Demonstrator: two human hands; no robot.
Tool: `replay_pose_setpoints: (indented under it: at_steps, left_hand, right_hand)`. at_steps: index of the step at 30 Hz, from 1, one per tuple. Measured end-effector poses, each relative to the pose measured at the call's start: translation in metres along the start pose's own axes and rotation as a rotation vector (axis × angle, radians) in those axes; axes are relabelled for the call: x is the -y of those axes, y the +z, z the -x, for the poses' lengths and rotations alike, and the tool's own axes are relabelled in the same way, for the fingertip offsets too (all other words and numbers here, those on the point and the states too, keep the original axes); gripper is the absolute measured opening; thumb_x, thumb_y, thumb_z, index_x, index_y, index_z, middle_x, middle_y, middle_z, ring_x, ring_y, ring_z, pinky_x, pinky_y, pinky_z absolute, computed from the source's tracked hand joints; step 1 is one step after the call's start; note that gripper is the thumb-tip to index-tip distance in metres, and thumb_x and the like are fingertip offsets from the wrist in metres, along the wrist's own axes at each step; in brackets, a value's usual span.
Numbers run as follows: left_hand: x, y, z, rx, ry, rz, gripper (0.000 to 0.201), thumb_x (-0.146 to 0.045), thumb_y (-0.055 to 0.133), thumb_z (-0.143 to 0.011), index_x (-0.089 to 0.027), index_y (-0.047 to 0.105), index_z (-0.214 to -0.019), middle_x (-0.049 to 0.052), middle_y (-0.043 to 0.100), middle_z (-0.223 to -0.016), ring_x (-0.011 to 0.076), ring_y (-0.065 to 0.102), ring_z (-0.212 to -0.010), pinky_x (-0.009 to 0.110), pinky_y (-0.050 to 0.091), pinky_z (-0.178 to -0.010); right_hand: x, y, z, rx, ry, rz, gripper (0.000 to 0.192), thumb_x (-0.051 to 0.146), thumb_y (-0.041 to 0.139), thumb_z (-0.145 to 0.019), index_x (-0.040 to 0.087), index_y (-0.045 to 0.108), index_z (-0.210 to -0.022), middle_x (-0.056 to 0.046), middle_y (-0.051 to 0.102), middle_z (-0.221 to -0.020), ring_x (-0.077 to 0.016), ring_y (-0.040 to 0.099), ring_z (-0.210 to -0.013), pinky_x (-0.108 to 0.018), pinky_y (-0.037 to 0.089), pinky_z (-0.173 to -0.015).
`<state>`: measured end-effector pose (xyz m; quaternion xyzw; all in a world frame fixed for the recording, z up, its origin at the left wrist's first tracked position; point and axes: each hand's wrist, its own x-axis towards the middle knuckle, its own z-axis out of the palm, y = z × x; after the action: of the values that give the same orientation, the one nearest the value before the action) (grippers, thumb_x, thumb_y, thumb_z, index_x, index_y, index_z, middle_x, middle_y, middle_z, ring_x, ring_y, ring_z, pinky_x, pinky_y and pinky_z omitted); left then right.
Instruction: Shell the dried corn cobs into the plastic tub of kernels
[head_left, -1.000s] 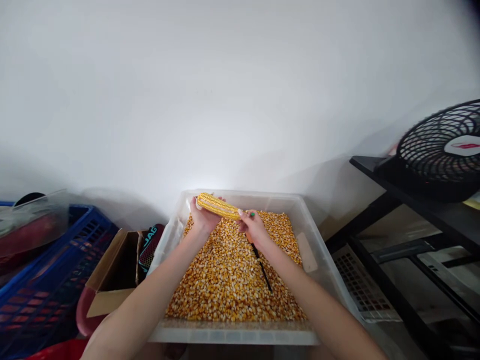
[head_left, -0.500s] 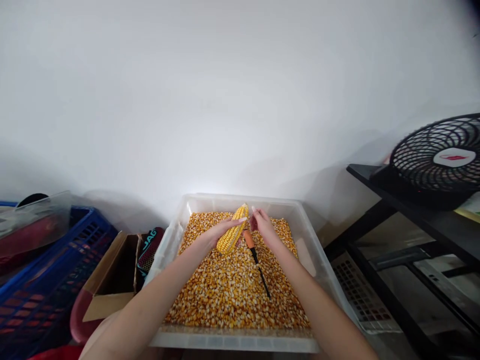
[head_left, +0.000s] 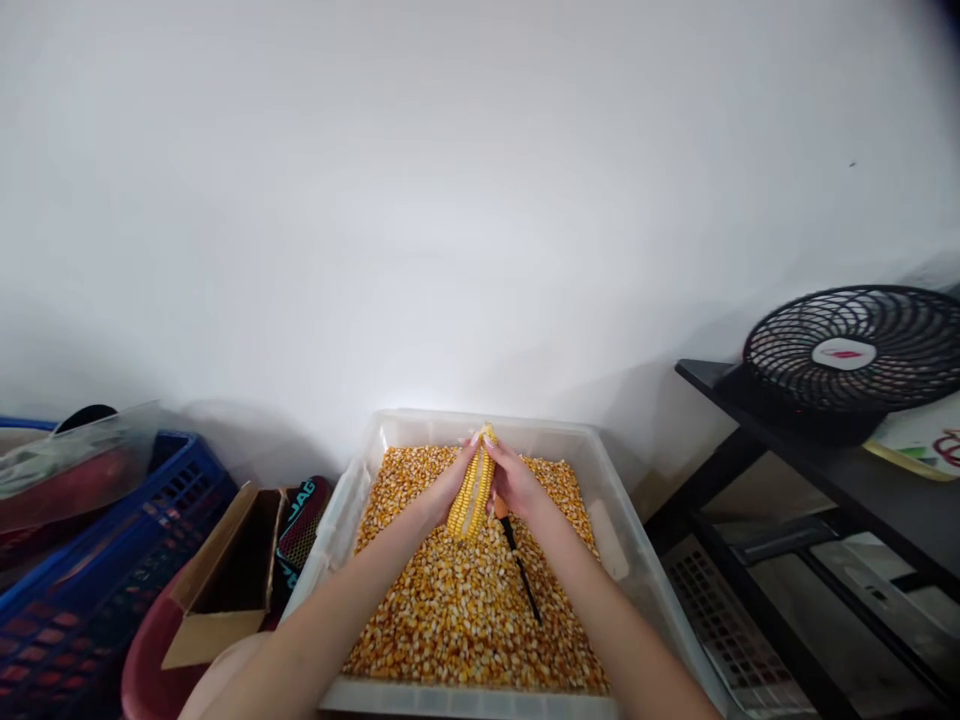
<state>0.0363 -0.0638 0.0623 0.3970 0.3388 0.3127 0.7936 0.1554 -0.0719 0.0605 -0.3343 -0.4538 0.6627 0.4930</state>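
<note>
Clear plastic bin holds loose yellow corn kernels. Yellow corn cob stands near-upright above them, long axis tilted away, clasped between closed left hand and right hand. Black-shafted orange-handled tool lies just beneath the right hand.

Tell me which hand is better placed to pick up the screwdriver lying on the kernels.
Right. The right hand sits directly over the screwdriver handle, while the left hand supports the corn cob from the far side.

one corn cob, two hands
</note>
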Motion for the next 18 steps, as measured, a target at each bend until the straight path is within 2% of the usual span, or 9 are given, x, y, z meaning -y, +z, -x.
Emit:
replay_pose_setpoints:
  at_steps: [4, 10, 15, 18]
  left_hand:
    - [-0.003, 0.009, 0.004, 0.035, 0.065, -0.069, 0.072, -0.079, 0.029, -0.071, -0.015, 0.057, -0.053, 0.008, 0.056, -0.046, 0.0160, 0.051, -0.037, 0.027, 0.040, -0.038]
    - [-0.002, 0.012, -0.006, -0.108, 0.187, -0.183, 0.068, -0.076, 0.034, -0.071, -0.015, 0.058, -0.055, 0.009, 0.057, -0.046, 0.0175, 0.052, -0.038, 0.029, 0.042, -0.040]
    - [0.007, 0.011, -0.013, -0.150, 0.209, -0.141, 0.061, -0.073, 0.042, -0.070, -0.015, 0.062, -0.075, 0.005, 0.058, -0.048, 0.0171, 0.052, -0.037, 0.029, 0.043, -0.042]
    - [0.013, 0.012, -0.016, -0.157, 0.148, -0.085, 0.059, -0.071, 0.044, -0.071, -0.016, 0.060, -0.083, 0.004, 0.058, -0.048, 0.0174, 0.053, -0.037, 0.030, 0.044, -0.042]
  right_hand:
    - [0.014, -0.002, 0.006, 0.014, -0.048, 0.044, 0.042, 0.050, 0.062, -0.070, 0.022, 0.057, -0.101, -0.001, 0.061, -0.075, -0.0134, 0.054, -0.055, -0.023, 0.044, -0.043]
    - [0.018, 0.001, 0.003, -0.094, -0.156, 0.105, 0.035, 0.046, 0.064, -0.070, 0.023, 0.055, -0.093, 0.001, 0.060, -0.074, -0.0157, 0.058, -0.065, -0.026, 0.047, -0.057]
    - [0.004, -0.003, 0.001, -0.162, -0.194, 0.150, 0.037, 0.049, 0.062, -0.071, 0.023, 0.054, -0.097, -0.001, 0.063, -0.082, -0.0178, 0.060, -0.075, -0.027, 0.048, -0.065]
    - [-0.007, -0.004, -0.002, -0.231, -0.152, 0.127, 0.039, 0.052, 0.061, -0.070, 0.024, 0.054, -0.097, -0.001, 0.064, -0.081, -0.0185, 0.061, -0.075, -0.027, 0.048, -0.061]
